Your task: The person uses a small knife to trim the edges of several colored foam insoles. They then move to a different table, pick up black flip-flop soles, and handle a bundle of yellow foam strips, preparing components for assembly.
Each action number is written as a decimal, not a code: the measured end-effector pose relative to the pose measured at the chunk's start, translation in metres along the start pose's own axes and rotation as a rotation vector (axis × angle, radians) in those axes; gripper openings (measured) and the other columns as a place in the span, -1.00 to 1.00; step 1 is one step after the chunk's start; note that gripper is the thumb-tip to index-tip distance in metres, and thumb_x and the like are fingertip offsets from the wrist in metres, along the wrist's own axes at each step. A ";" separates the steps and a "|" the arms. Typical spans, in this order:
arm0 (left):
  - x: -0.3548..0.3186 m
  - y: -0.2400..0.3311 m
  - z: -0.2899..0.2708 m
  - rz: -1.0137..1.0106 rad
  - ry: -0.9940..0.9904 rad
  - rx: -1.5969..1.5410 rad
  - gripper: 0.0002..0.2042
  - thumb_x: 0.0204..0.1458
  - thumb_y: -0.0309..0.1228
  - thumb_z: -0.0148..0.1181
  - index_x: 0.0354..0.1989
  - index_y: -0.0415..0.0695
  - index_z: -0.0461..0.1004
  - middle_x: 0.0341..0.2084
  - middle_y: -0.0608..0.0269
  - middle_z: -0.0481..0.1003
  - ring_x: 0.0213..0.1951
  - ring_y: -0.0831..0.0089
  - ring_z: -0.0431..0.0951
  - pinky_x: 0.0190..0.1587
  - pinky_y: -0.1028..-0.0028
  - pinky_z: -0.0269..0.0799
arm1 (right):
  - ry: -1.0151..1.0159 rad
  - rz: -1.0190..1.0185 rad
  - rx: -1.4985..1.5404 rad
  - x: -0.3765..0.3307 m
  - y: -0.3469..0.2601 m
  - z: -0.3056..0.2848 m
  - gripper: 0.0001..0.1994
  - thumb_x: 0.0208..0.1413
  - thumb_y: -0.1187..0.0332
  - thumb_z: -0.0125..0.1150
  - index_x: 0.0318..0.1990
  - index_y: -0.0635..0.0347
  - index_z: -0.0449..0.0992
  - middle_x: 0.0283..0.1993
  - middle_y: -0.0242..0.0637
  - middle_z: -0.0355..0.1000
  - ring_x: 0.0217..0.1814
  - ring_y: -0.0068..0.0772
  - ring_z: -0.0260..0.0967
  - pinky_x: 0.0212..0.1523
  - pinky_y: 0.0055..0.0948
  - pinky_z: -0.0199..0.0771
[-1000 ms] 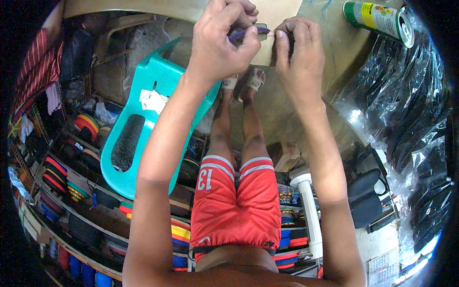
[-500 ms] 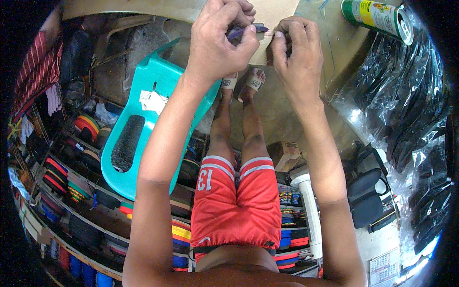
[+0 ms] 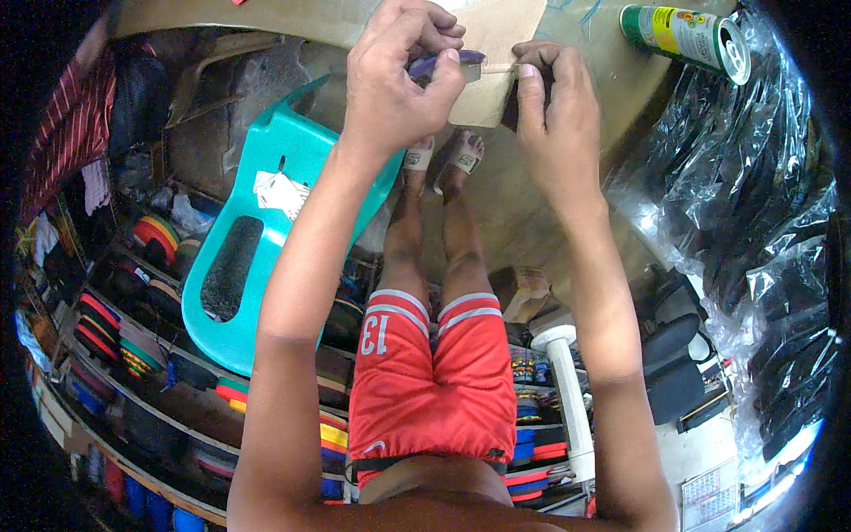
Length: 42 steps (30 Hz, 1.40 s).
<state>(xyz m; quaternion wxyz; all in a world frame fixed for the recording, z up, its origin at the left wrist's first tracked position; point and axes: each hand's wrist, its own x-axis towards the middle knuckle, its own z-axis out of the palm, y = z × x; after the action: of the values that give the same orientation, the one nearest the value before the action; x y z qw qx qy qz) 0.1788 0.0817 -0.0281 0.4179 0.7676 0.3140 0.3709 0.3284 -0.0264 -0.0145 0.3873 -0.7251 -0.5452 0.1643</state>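
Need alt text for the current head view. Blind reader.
A bare left hand holds a small dark-purple tool with a flat grey end over a tan sheet, the right hand at the sheet's right edge. A turquoise plastic chair is at left; a green, white and yellow cylindrical can, upper right.

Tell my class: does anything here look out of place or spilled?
Yes, the can at upper right appears to lie on its side near the table's edge; cans usually stand upright. No spill shows.

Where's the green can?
In the head view, the green can is at the upper right, past the right hand, with shiny black plastic just below it.
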 end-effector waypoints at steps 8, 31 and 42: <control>-0.007 -0.004 0.013 -0.149 0.151 -0.248 -0.90 0.12 -0.55 0.05 -0.41 -0.34 0.38 -0.20 -0.01 0.42 -0.21 0.31 0.60 -0.12 0.41 0.56 | -0.079 0.075 -0.033 0.006 -0.011 -0.001 -0.77 0.06 0.46 0.33 -0.10 0.22 0.58 -0.14 -0.09 0.41 -0.12 -0.01 0.45 -0.08 -0.17 0.49; -0.012 -0.011 0.019 -0.147 0.267 -0.520 -0.91 0.17 -0.54 0.05 -0.34 -0.33 0.35 -0.16 -0.01 0.36 -0.18 0.36 0.56 -0.08 0.37 0.58 | 0.002 0.028 -0.147 0.002 -0.010 0.020 -0.80 0.00 0.44 0.35 -0.20 0.20 0.54 -0.19 -0.19 0.40 -0.09 -0.06 0.39 -0.08 -0.14 0.37; -0.005 -0.006 -0.003 0.008 0.019 -0.011 -0.92 -0.09 -0.57 0.18 -0.49 -0.30 0.40 -0.24 -0.07 0.45 -0.33 0.24 0.59 -0.23 0.39 0.55 | 0.089 0.148 0.074 -0.002 0.000 0.010 -0.93 0.25 0.52 0.09 -0.15 0.25 0.41 -0.20 -0.15 0.48 -0.18 -0.16 0.49 -0.08 -0.21 0.48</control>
<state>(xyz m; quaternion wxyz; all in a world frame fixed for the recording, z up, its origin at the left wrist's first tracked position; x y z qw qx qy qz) 0.1726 0.0814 -0.0337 0.4177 0.7629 0.3128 0.3816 0.3212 -0.0240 -0.0210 0.4245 -0.7550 -0.4660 0.1802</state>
